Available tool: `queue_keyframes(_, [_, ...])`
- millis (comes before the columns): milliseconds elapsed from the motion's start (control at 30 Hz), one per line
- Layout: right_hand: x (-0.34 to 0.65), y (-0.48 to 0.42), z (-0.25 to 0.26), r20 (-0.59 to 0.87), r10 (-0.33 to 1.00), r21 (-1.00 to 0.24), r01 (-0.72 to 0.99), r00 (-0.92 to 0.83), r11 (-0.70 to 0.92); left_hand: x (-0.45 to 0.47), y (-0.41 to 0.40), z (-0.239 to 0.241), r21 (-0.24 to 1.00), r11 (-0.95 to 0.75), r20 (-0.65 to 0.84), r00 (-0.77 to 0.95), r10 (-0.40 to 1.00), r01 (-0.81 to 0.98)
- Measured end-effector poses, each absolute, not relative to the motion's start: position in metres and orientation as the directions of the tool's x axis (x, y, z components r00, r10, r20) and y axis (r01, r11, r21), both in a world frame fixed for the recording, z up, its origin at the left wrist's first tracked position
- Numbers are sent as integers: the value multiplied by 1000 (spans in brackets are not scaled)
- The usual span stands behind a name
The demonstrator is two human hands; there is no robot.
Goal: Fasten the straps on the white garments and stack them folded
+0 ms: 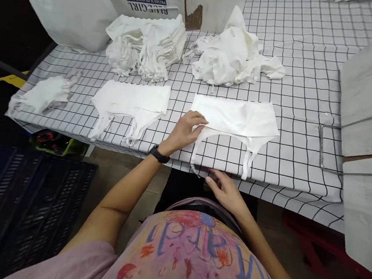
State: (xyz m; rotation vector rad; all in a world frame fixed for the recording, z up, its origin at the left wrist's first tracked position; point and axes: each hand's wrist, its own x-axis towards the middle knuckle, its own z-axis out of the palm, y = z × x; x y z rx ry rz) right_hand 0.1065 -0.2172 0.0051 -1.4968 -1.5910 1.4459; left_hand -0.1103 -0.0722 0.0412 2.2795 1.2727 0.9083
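A white strappy crop top (238, 118) lies flat on the checked tablecloth in front of me, its straps pointing toward my body. My left hand (185, 132), with a dark wristband, has thumb and fingers closed together at the top's left lower edge, by the base of a strap. My right hand (225, 191) is at the table's front edge, below the straps. Its thumb and index finger are apart, close to the left strap's end; whether they touch it I cannot tell. Left of my left hand lies a small flat stack of similar tops (133, 97).
Behind are a tall stack of white tops (146, 43) and a loose heap of white garments (232, 55). Cardboard boxes (215, 4) and a white bag (70, 5) stand farther back. More white pieces (48, 92) lie far left. A wire frame (353, 172) overlaps cardboard on the right.
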Motion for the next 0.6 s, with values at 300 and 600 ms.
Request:
queue_keyframes(300, [64,-221,-4,-268,871,-936,326,-413,-133,-132,-111,16,474,-618,294,549,782,627])
queue_keyframes(600, [57,-211,-15,-404,893,-907,216,-198,-363,-131,-110,9,454,-597,254,545,799,662])
